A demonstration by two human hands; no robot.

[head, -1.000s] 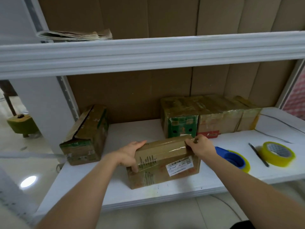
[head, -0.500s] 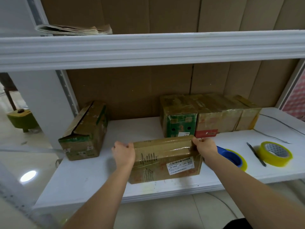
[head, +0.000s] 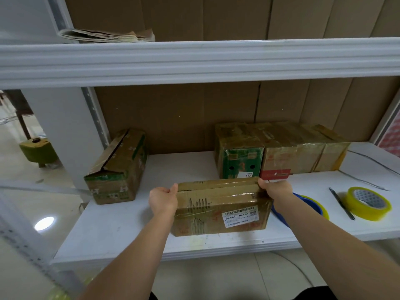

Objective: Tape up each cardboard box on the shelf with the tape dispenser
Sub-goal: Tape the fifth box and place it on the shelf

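- Cardboard box (head: 220,208) near the shelf (head: 112,230) edge, gripped at both ends – left hand (head: 162,200) and right hand (head: 275,189) curl over its top corners; a second ago the left lay across the front.
- Blue tape dispenser (head: 307,204) lies just right, unheld – taping here looks finished.
- Far left, an open-flapped box (head: 116,167) waits; far right, taped boxes (head: 279,152).

The white barcode label (head: 241,217) on the front of the taped cardboard box (head: 220,207) reads "J6-S04" twice, its smaller print too fine to make out, and a small white sticker (head: 247,174) low on the green box (head: 240,158) behind shows "78 4" upside down.
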